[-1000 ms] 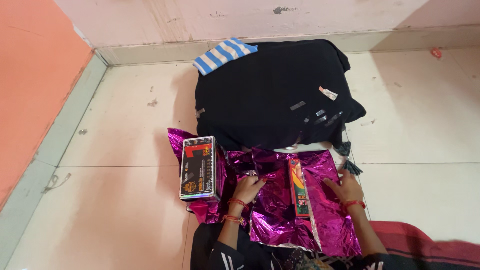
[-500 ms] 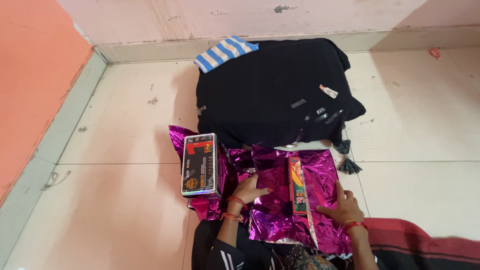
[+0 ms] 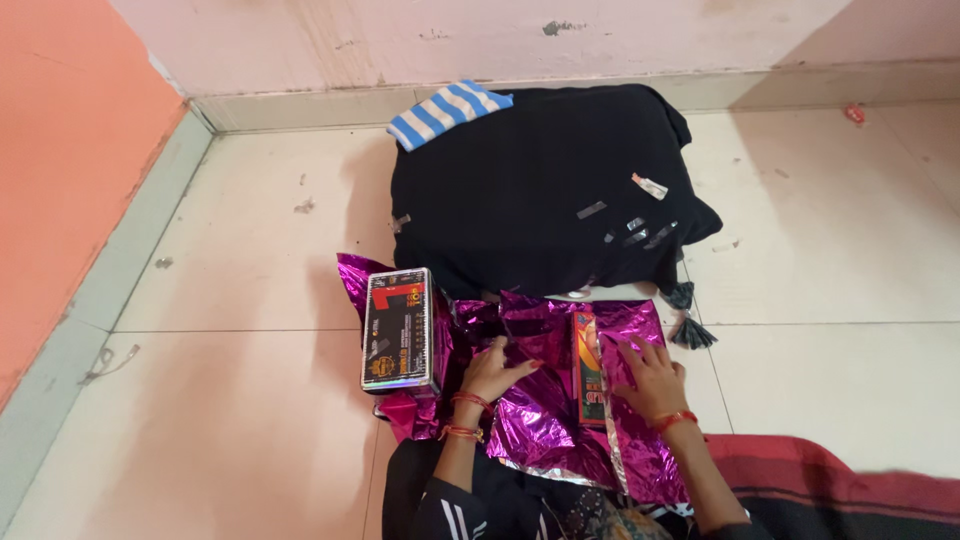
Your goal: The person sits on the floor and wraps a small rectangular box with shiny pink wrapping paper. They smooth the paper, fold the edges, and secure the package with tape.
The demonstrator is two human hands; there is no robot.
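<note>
the left hand point(image 3: 492, 372) lies flat on the shiny purple wrapping foil point(image 3: 545, 420), fingers spread and pointing toward the middle crease, much as it did half a second ago. the right hand point(image 3: 648, 375) has moved: earlier it pressed the foil lower down near the person's knee, now it sits higher and further in, palm down with fingers splayed, touching the foil just beside the long narrow red box point(image 3: 588, 368). neither hand closes a grip on anything; both are open and pressing the sheet down. the red box lies lengthwise on the foil between the two hands, half covered by a folded flap on its right side. a dark printed box point(image 3: 398, 330) rests on the foil's left edge, unchanged. beyond the foil on the tiled floor point(image 3: 240, 300) sits a black cloth bundle point(image 3: 530, 190) with bits of tape on it, and a blue and white striped cloth point(image 3: 447, 110) at its far corner.
</note>
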